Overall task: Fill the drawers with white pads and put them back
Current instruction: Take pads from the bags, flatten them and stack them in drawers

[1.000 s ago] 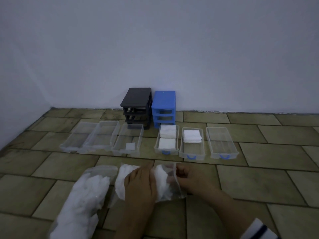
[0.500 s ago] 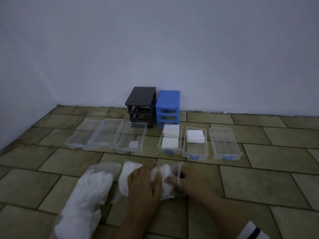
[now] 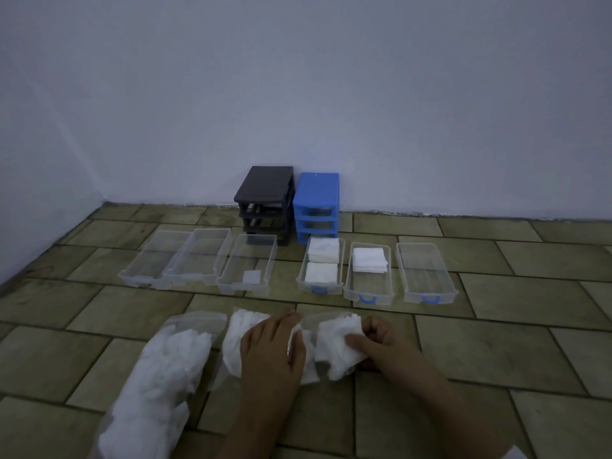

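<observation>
Head view, floor-level scene: left hand is lying palm-down on a clear plastic bag of white pads, its fingers curving over the bag's middle, while right hand is pinching a wad of white pads at the bag's right end between thumb and curled fingers. A second, fuller bag of pads is lying just to the left on the tiled floor. Beyond the hands, six clear drawers are sitting in a row: three plain ones on the left, the nearest-centre one holding a single small pad, and three with blue handles on the right. Of these, the first blue-handled drawer is holding two stacks, the middle one one stack at its far end, and the last one is showing no pads. A black frame and a blue frame are standing side by side against the wall. No readable writing or brand is showing anywhere.
</observation>
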